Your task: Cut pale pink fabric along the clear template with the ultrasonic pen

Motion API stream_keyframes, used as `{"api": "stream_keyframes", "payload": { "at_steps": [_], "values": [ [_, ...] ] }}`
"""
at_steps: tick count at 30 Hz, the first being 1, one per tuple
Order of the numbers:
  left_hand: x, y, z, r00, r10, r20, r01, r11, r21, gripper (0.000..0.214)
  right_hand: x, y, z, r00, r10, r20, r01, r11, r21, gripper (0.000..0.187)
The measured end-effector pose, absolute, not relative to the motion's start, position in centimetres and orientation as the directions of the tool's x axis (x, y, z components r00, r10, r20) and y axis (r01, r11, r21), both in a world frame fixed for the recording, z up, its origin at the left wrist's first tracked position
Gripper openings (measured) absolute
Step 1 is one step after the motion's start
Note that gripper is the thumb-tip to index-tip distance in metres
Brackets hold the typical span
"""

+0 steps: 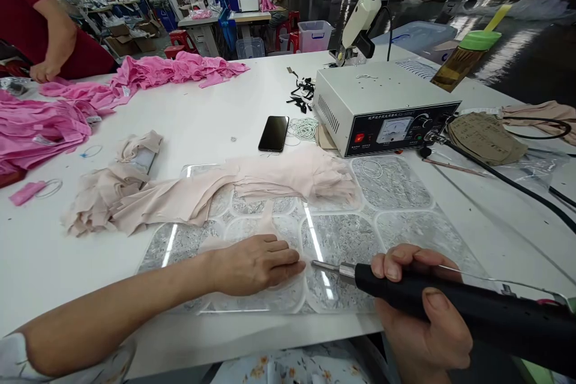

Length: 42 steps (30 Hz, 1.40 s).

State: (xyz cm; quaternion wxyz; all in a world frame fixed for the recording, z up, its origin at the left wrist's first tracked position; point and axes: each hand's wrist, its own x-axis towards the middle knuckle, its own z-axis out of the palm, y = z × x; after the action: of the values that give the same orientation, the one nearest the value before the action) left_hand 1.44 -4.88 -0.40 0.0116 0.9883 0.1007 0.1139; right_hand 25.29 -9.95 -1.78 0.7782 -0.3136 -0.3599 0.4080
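My left hand [263, 265] lies flat on a thin, pale piece of fabric [267, 216], its fingers stretched to the right. That fabric rests on a clear patterned mat [344, 240], and part of it is hidden beneath the hand. My right hand [427, 306] is wrapped around a black handheld ultrasonic tool [405, 288] with a slim metal tip. The tip points left and ends just right of my left fingertips, apart from them. Behind both hands, a layered stack of beige fabric pieces [292, 177] spreads across the mat's far part.
A control box [400, 126] stands behind the mat, its black cable running right. A phone [273, 133] and elastic loops [303, 129] lie beside it. Pink garments [180, 72] cover the far left, near a person in red [58, 30]. A green-lidded bottle [468, 57] stands far right.
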Motion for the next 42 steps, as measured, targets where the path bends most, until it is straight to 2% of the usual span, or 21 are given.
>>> {"api": "stream_keyframes", "payload": {
  "at_steps": [16, 22, 28, 42],
  "values": [
    [1.31, -4.64, -0.59, 0.964, 0.175, 0.202, 0.173, -0.985, 0.028, 0.019, 25.77, -10.11, -1.94, 0.421, 0.867, 0.266, -0.370, 0.432, -0.823, 0.021],
    [1.42, -4.73, -0.65, 0.958, 0.219, 0.185, 0.207, -0.975, 0.083, 0.028, 25.87, -10.40, -1.92, 0.430, 0.870, 0.242, -0.342, 0.404, -0.848, 0.020],
    [1.55, -4.79, -0.62, 0.954, 0.230, 0.194, 0.216, -0.972, 0.094, 0.023, 25.79, -10.34, -1.70, 0.436, 0.862, 0.256, -0.329, 0.418, -0.847, 0.020],
    [1.45, -4.56, -0.44, 0.961, 0.233, 0.148, 0.222, -0.971, 0.087, 0.030, 25.69, -10.32, -1.63, 0.379, 0.874, 0.303, -0.378, 0.445, -0.812, 0.018]
  ]
}}
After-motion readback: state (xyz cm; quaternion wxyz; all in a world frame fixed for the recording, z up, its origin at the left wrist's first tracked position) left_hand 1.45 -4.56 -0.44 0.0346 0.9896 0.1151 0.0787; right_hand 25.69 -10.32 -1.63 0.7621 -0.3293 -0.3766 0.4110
